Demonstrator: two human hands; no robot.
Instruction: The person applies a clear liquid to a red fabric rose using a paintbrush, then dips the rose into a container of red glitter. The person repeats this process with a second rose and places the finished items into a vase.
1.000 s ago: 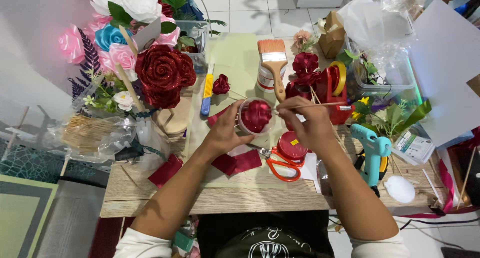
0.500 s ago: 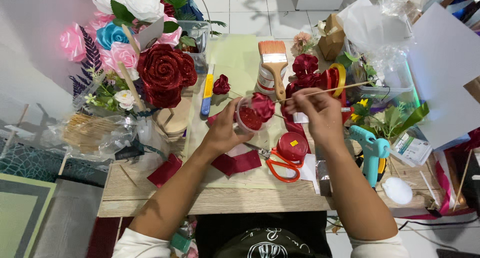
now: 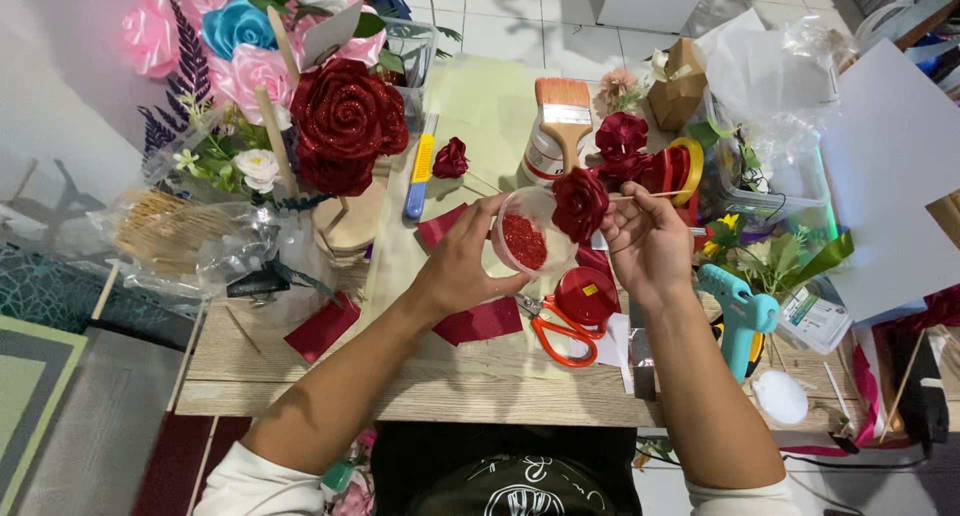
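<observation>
The counter (image 3: 330, 396) fills the middle of the frame, crowded with craft things. At the upper left stands a bunch of paper flowers, with a big glittered red rose (image 3: 345, 124) at its front. A teal glue gun (image 3: 738, 311) lies at the right, orange scissors (image 3: 555, 331) and a round red lid (image 3: 586, 294) sit just below the hands, and a paintbrush (image 3: 566, 116) rests on a white jar in the upper middle.

The left hand (image 3: 462, 266) has its grip closed around a small clear cup (image 3: 524, 238) with red glitter in the bottom, tilted toward the other hand. The right hand (image 3: 645, 241) pinches a thin stick that carries a small red rose (image 3: 580, 202).

A second ago the rose head was down inside the cup; now it has come up and sits at the cup's right rim, at the centre of the frame, while the cup has tipped further open. That reads as a dip into the glitter just finished, with the rose lifted clear.
</observation>
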